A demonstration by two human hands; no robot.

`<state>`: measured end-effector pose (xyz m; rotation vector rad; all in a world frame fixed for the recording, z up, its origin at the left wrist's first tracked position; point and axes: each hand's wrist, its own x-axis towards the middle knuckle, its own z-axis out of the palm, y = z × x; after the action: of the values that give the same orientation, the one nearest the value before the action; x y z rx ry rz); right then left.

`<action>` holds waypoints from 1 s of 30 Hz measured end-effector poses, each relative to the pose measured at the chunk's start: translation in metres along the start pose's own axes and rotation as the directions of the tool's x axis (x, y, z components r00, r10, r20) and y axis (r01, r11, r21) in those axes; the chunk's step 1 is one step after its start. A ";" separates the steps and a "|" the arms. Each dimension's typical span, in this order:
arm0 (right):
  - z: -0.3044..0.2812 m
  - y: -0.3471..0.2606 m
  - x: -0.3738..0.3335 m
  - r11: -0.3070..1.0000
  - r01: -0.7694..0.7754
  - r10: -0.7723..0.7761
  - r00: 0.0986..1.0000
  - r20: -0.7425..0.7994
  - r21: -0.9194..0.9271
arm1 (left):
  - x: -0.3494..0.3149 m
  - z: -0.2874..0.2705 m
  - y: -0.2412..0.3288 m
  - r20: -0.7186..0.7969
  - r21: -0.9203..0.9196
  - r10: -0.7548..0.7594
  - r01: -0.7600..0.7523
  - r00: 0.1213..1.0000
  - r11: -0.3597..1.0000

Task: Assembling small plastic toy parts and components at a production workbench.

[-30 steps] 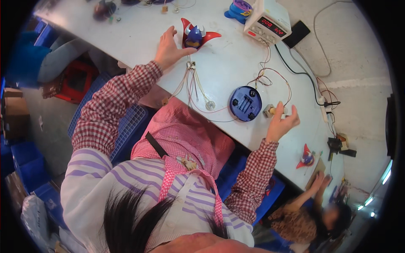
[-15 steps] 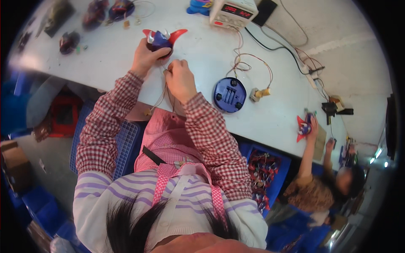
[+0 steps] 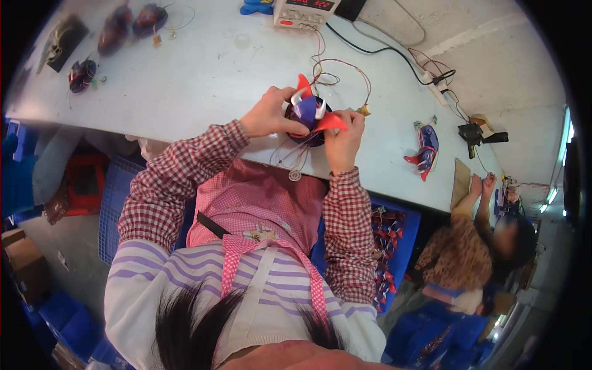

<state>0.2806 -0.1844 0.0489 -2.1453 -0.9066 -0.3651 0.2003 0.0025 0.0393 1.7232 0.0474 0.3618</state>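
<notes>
A purple toy part [image 3: 304,113] with red wing-like pieces and silver-white horns is held over the table near its front edge. My left hand [image 3: 269,113] is closed round its left side, thumb toward the front. On the right, my right hand [image 3: 345,139] grips by the red wing, its fingertips partly hidden. The dark rim under the toy part looks like the round blue base, mostly covered. Thin wires trail from it toward my lap, with a small pale round disc [image 3: 295,176] at the end.
Behind stands a white power supply [image 3: 304,13] with cables across the table. Several toy parts lie at far left, including a dark one [image 3: 82,76]. Another toy part [image 3: 427,148] lies right, near a co-worker [image 3: 459,250]. A blue crate [image 3: 404,246] of toy parts is below.
Both hands have moved right with the toy part, now over where the round base lay. My right hand has gone from the wires to the toy's right side. The co-worker's toy part now lies released.
</notes>
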 end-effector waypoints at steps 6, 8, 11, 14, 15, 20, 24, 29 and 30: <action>0.028 0.022 -0.017 0.955 -0.182 0.206 0.975 -0.083 0.232 | 0.007 0.011 0.000 0.136 0.525 -0.022 -0.053 0.991 0.850; 0.026 0.018 -0.018 0.948 -0.157 0.182 0.981 -0.067 0.278 | -0.004 0.014 -0.006 0.039 0.421 0.099 -0.106 0.994 0.901; 0.024 -0.028 -0.001 0.932 -0.074 0.079 0.997 0.000 0.356 | -0.022 -0.015 0.032 0.114 0.027 -0.134 0.132 0.984 0.991; 0.012 -0.089 0.015 0.801 -0.142 0.056 0.985 0.164 0.582 | -0.061 -0.040 0.038 -0.091 -0.554 -0.150 0.076 0.984 0.829; 0.015 -0.103 0.016 0.711 -0.234 0.089 0.965 0.246 0.663 | -0.072 -0.056 0.047 -0.221 -0.564 -0.193 0.036 0.956 0.825; 0.056 -0.095 -0.001 0.943 0.128 -0.200 0.955 0.218 0.307 | -0.111 -0.189 0.030 -0.579 -0.366 -0.274 0.056 0.768 0.929; 0.088 -0.072 -0.028 0.970 0.151 -0.189 0.962 0.198 0.192 | -0.119 -0.276 -0.010 -0.684 -0.146 -0.243 0.198 0.687 0.969; 0.106 -0.064 -0.039 0.953 0.263 -0.274 0.960 0.053 0.149 | -0.123 -0.398 -0.072 -0.743 -0.020 -0.229 0.320 0.629 0.947; 0.107 -0.068 -0.040 0.957 0.247 -0.254 0.967 0.027 0.150 | -0.137 -0.441 -0.073 -0.663 0.082 -0.202 0.339 0.721 0.937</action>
<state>0.2009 -0.0934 -0.0059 -1.9169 -1.1996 -0.3641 -0.0339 0.4046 0.0013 1.6761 0.8697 0.7399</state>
